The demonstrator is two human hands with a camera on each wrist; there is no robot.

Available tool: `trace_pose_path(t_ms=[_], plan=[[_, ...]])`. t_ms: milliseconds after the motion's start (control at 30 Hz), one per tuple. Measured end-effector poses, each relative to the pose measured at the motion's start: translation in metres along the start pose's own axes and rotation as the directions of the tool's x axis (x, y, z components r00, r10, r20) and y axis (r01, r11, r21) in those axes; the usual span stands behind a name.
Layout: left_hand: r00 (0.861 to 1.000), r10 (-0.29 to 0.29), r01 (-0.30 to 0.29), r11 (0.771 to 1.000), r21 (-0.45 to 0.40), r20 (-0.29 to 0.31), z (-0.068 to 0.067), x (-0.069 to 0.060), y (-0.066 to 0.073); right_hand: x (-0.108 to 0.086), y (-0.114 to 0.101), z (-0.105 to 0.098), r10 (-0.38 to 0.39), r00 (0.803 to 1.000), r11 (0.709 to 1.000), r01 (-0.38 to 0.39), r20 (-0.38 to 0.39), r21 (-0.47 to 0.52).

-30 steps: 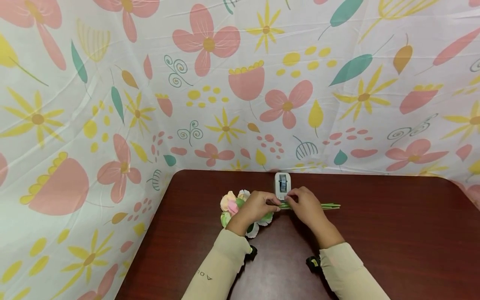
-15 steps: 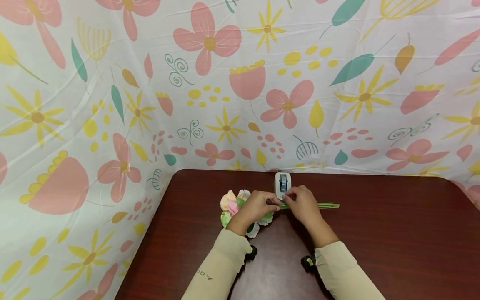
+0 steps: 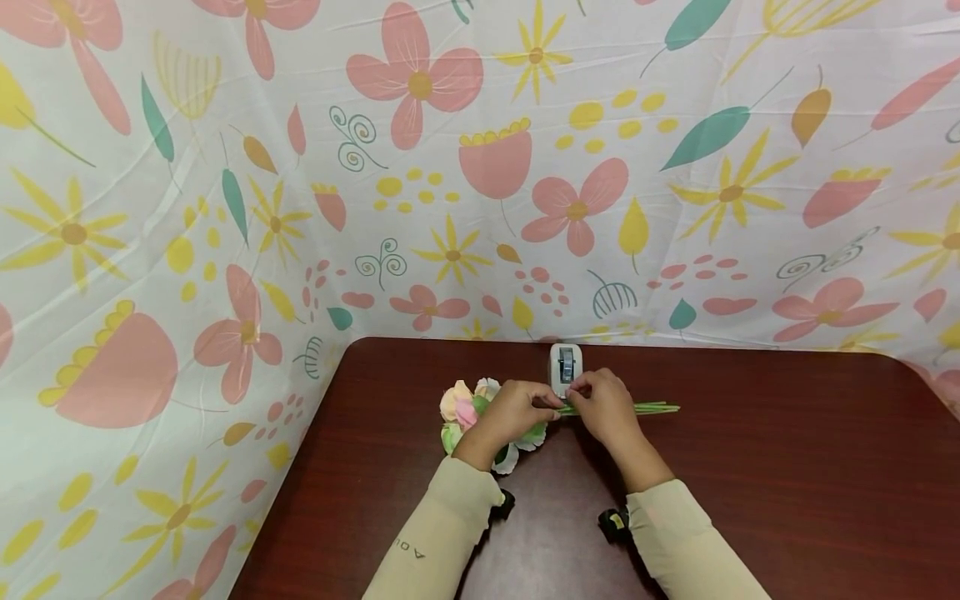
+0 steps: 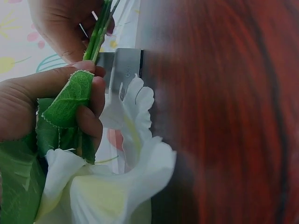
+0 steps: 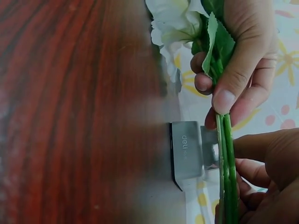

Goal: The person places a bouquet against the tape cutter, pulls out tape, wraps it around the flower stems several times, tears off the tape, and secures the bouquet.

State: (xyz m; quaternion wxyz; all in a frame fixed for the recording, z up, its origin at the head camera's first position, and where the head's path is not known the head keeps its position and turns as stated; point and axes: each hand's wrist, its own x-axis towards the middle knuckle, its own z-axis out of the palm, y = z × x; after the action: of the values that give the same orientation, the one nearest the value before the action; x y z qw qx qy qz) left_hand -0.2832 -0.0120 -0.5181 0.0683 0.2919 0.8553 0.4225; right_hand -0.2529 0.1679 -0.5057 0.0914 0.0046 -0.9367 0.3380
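My left hand (image 3: 521,408) grips a bunch of artificial flowers (image 3: 463,407) by its green stems (image 5: 226,163), just below the leaves (image 4: 70,100). White blooms (image 4: 110,191) hang beneath that hand in the left wrist view. On the far side of the stems stands a white-and-grey tape dispenser (image 3: 566,367), marked "deli". My right hand (image 3: 606,407) is beside the stems in front of the dispenser, thumb and forefinger drawn together. A shiny clear piece of tape (image 5: 213,154) seems to lie between its fingertips and the dispenser; the stems partly hide it.
Everything lies on a dark red-brown wooden table (image 3: 787,467). A flower-patterned cloth (image 3: 637,167) hangs behind it and along the left side. Black wrist cameras sit under both cuffs, the right one (image 3: 615,525) near the tabletop.
My right hand and forearm have shifted slightly left along the stems, toward the left hand. The left hand, flowers and dispenser stay nearly where they were.
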Motion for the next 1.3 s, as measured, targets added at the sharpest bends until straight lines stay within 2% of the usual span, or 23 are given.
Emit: trace_pose_path(t_ms=[200, 467, 667, 967, 1200, 1300], plan=[[1.0, -0.005, 0.005, 1.0, -0.017, -0.007, 0.0009, 0.0002, -0.0013, 0.0007, -0.002, 0.0001, 0.028, 1.0, 1.0, -0.028, 0.006, 0.004], [1.0, 0.004, -0.003, 1.0, 0.021, -0.011, 0.0009, 0.0, -0.0008, 0.0019, 0.0015, 0.0034, 0.048, 0.999, 0.998, -0.048, 0.001, 0.037], [1.0, -0.03, 0.03, 1.0, -0.008, 0.001, 0.0, -0.0019, -0.001, 0.0017, 0.0037, 0.005, 0.062, 0.998, 0.996, -0.062, 0.01, 0.063], [0.998, -0.06, 0.06, 0.998, -0.003, 0.013, -0.0007, -0.0008, -0.0004, 0.0019, 0.0045, 0.0041, 0.059, 0.998, 0.994, -0.059, 0.004, 0.091], [0.998, -0.063, 0.063, 0.998, -0.004, 0.011, -0.0013, -0.0019, 0.0003, 0.0014, 0.001, 0.0004, 0.018, 0.999, 0.995, -0.015, -0.032, 0.101], [0.998, -0.063, 0.063, 0.998, -0.009, 0.011, -0.0017, -0.0019, -0.0004, 0.0014, 0.0001, 0.0003, 0.034, 0.999, 0.995, -0.032, -0.027, 0.098]])
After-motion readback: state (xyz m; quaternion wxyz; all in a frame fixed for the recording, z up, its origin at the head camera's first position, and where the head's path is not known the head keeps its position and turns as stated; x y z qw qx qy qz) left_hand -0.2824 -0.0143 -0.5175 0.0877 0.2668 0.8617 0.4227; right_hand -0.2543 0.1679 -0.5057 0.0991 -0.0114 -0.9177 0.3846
